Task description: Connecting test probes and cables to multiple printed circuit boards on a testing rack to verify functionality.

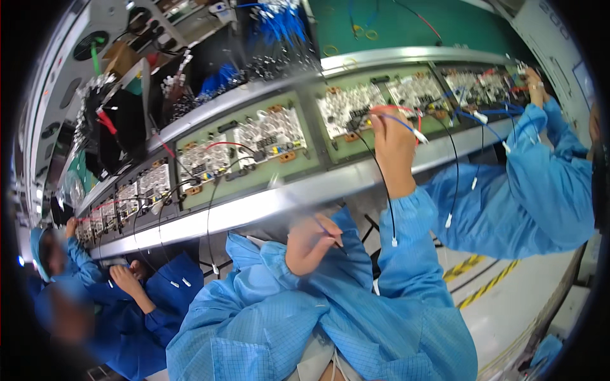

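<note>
My right hand (392,152) reaches over a circuit board (349,108) seated in a pale green carrier on the line. Its fingers are closed on a blue wire (399,120) that ends in a white connector. A red wire (406,109) loops beside the same fingertips, and a black wire (380,165) hangs from the board past my wrist. Nearer my body, my left hand (311,244) is partly blurred, fingers pinched around a thin dark wire (340,246). Both hands stay apart from each other.
A metal rail (254,203) runs along the front, with wires hanging over it. More populated boards (270,133) sit in carriers to the left. Bundles of blue wires (273,28) hang at the back. Co-workers in blue sit at left (146,317) and right (527,190).
</note>
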`<control>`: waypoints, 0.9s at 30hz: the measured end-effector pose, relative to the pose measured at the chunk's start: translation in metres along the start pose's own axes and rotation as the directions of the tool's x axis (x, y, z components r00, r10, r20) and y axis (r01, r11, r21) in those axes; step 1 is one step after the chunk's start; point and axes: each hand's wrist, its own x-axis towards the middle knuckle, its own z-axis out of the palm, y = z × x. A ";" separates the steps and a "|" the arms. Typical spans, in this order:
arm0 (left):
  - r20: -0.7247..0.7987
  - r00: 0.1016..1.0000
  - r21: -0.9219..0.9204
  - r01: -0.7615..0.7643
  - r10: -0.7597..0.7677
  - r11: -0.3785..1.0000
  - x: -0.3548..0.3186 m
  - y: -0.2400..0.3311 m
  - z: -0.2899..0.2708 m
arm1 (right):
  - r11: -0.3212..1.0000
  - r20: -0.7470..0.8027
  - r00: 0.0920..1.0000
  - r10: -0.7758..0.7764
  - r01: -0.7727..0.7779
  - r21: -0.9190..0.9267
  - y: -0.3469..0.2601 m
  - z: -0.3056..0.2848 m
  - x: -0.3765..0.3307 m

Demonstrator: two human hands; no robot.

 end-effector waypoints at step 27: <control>0.417 0.878 -0.251 0.360 -0.235 0.899 -0.038 0.051 0.007 | 0.775 0.555 0.773 0.306 -0.541 0.327 -0.149 -0.113 -0.201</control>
